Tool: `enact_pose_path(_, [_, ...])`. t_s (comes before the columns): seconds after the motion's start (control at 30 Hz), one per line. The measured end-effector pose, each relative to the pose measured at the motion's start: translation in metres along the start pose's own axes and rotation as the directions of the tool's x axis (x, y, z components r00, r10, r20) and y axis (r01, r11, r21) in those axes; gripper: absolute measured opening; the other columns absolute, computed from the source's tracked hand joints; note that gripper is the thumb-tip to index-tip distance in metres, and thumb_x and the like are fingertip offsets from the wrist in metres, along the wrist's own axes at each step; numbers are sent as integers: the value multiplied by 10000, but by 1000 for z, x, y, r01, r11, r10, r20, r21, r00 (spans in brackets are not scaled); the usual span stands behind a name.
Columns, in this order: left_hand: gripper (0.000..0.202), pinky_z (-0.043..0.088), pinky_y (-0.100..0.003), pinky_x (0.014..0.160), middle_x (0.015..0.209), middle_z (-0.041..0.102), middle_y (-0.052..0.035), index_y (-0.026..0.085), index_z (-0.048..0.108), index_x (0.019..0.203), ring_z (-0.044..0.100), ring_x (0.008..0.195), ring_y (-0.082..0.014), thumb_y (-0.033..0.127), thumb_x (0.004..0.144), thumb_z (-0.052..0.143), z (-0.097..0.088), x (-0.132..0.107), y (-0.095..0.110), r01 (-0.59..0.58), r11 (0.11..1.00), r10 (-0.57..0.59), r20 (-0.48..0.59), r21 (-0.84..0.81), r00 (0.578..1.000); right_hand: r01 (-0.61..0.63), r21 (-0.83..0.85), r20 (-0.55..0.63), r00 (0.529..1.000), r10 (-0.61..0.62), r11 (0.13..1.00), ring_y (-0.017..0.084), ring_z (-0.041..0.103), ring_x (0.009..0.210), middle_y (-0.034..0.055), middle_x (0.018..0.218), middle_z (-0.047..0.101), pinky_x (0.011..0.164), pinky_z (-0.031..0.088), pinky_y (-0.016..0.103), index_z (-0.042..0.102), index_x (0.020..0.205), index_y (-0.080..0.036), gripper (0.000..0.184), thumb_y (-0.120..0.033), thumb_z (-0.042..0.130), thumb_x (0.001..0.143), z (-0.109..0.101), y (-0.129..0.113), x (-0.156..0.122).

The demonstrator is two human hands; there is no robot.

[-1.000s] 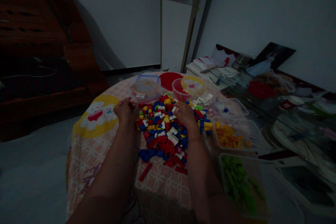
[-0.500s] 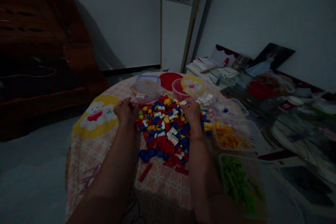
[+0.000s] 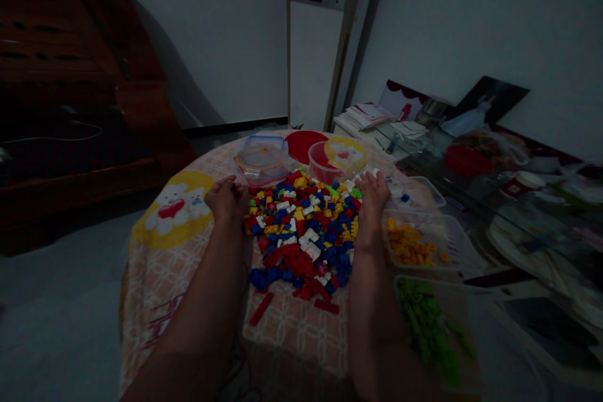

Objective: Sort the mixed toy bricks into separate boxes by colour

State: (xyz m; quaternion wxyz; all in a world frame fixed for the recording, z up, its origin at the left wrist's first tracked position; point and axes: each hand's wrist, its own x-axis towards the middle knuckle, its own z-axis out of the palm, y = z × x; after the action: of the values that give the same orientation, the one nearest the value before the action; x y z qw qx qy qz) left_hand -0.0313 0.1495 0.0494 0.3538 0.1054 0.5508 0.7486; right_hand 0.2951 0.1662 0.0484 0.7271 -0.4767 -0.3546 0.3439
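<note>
A heap of mixed toy building bricks [image 3: 301, 232] in red, blue, yellow, white and green lies on the patterned tablecloth [image 3: 292, 333]. My left hand [image 3: 227, 196] rests at the heap's left edge, its fingers curled in; what they hold, if anything, is hidden. At the far right of the heap is my right hand [image 3: 374, 193], its fingers apart, beside the white bricks [image 3: 349, 184], which it partly covers. To its right sits a clear tub [image 3: 426, 191] with a small blue brick [image 3: 405, 198] in it.
Yellow bricks [image 3: 409, 244] and green bricks [image 3: 426, 326] fill clear tubs on the right. Lidded containers [image 3: 261, 160], a round tub [image 3: 325, 166] and a red disc [image 3: 304, 143] stand at the back. A cluttered glass table [image 3: 452, 191] adjoins on the right.
My right hand has moved right, from above the heap with a white brick to beside the white bricks, and its fingers have opened. My left hand has barely moved.
</note>
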Motion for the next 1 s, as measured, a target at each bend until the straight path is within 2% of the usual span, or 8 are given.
enact_pose_path(0.1, [179,445,-145,503,625,574,15,158,650,802,526,527,-78,93,657,568,1,1,0,14,1000,-14,-10,0,1000,-54,2,-62,997,54,999,207,744,1072,140,1256,734,889,631,354,582,1387,-152,675,-282,655,729,6,-10,-10])
enact_pose_path(0.27, [146,444,-149,510,628,571,16,156,642,793,518,521,-74,95,679,575,1,-1,2,9,1000,-9,-11,8,1000,-135,-174,198,966,169,975,147,685,575,42,783,783,557,583,248,752,982,-150,349,-333,703,690,20,-26,-36])
enact_pose_path(0.47, [167,445,-154,511,616,562,19,164,633,788,515,522,-80,83,653,577,2,-4,4,20,1000,-20,-3,9,1000,-68,-419,482,828,285,905,106,538,402,-43,514,642,398,403,189,748,736,-174,154,-310,700,682,34,-35,-53])
enact_pose_path(0.6, [169,444,-152,515,622,562,20,164,635,791,514,526,-78,83,652,583,2,-3,4,19,1000,-19,-3,-1,1000,152,-612,562,774,292,776,167,679,572,-29,566,689,592,540,252,791,755,-198,117,-206,676,770,40,-33,-57])
enact_pose_path(0.67, [175,440,-149,512,621,563,19,162,637,789,517,528,-78,77,650,572,2,-4,5,29,1000,-29,-9,-1,1000,337,-696,601,756,258,634,207,763,836,21,803,803,821,577,300,820,814,-210,198,-126,640,813,42,-32,-59])
enact_pose_path(0.77, [175,435,-149,503,611,559,19,160,635,777,517,525,-80,69,652,554,3,-7,7,39,999,-39,-16,-2,999,493,-776,612,738,284,394,237,728,1149,75,1157,811,1039,506,334,836,999,-228,307,-80,601,868,45,-34,-62])
enact_pose_path(0.87, [177,432,-150,504,605,555,19,155,634,775,507,513,-76,60,664,534,4,-11,9,37,999,-37,-22,-22,999,517,-815,579,749,322,263,256,705,1194,100,1228,786,1028,502,339,813,1114,-236,291,-153,625,908,48,-38,-67])
enact_pose_path(1.0, [165,436,-159,514,602,551,23,156,626,777,493,504,-76,67,660,552,4,-12,9,26,999,-26,-4,-26,1000,504,-838,545,781,306,209,254,727,1101,112,1096,804,935,518,323,815,977,-220,193,-227,628,930,51,-39,-70])
